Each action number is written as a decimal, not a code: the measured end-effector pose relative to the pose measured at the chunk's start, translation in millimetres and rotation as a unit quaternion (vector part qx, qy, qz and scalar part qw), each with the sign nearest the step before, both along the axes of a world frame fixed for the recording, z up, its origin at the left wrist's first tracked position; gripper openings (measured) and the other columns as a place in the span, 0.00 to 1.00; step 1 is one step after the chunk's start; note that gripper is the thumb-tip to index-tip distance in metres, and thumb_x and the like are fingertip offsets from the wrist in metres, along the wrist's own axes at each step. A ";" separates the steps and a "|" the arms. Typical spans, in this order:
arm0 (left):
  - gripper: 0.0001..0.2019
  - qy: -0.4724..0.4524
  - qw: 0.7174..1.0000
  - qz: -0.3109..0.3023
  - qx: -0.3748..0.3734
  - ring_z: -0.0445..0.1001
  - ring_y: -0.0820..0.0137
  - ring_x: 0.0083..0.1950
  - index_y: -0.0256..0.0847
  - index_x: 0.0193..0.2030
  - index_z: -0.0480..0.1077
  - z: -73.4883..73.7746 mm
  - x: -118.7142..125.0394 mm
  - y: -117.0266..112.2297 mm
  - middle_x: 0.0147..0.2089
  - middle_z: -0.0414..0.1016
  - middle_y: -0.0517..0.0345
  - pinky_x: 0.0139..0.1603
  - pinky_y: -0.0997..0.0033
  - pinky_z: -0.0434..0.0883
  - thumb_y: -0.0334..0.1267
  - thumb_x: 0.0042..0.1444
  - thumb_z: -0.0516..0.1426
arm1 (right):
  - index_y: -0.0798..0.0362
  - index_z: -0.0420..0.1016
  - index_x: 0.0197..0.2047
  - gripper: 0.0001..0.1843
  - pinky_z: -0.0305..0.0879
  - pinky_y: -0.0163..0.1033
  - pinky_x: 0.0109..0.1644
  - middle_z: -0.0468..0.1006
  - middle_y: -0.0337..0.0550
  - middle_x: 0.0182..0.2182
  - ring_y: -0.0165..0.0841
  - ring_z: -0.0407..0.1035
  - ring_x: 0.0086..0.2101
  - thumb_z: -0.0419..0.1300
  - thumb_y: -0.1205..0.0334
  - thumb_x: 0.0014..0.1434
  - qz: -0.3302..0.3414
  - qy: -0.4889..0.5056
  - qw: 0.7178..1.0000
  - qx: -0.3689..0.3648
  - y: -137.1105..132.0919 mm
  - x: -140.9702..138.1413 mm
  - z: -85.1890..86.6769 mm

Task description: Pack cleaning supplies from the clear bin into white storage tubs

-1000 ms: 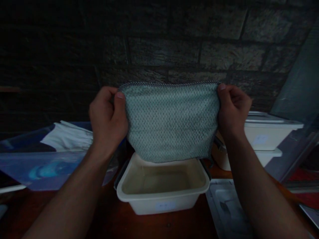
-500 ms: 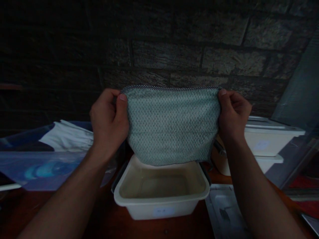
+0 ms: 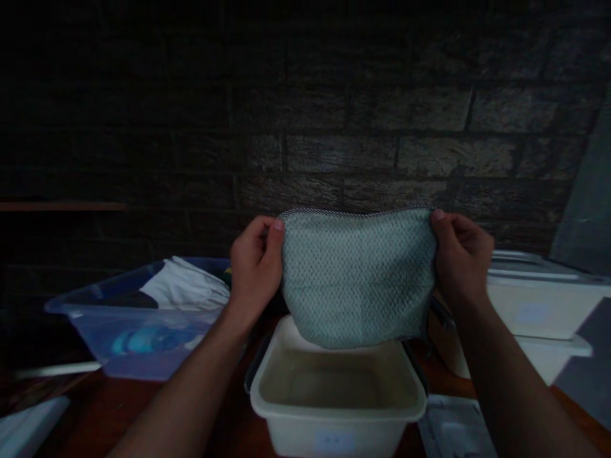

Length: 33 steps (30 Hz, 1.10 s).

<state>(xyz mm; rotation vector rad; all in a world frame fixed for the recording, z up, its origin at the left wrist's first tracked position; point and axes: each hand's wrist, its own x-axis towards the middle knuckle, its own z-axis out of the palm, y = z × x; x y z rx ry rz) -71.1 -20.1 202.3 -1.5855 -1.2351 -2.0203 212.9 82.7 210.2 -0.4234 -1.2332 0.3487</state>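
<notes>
A pale green textured cloth [image 3: 357, 277] with a dark stitched edge hangs stretched between both hands. My left hand [image 3: 255, 267] pinches its upper left corner, and my right hand [image 3: 462, 257] pinches the upper right corner. The cloth's lower edge hangs just above the back rim of an open cream plastic tub [image 3: 338, 407], which stands on the dark wooden table and looks empty inside.
A clear blue-tinted bin [image 3: 119, 324] holding white fabric [image 3: 184, 289] stands at the left. Stacked white lidded containers [image 3: 534, 305] stand at the right. A flat lid [image 3: 453, 429] lies beside the tub. A dark brick wall runs behind everything.
The view has tilted up and shifted, so hands, cloth and tub sit lower and further right in the picture. The cloth appears narrower, with my hands closer together. The grip is unchanged.
</notes>
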 end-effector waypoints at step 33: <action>0.13 -0.105 0.965 -0.218 -0.098 0.59 0.73 0.18 0.44 0.28 0.68 -6.9 1.3 -2.9 0.20 0.58 0.66 0.15 0.73 0.58 0.44 0.62 0.57 | 0.45 0.82 0.29 0.09 0.56 0.38 0.23 0.71 0.39 0.25 0.33 0.62 0.24 0.71 0.51 0.56 0.104 0.076 0.979 -0.158 4.8 7.7 -5.1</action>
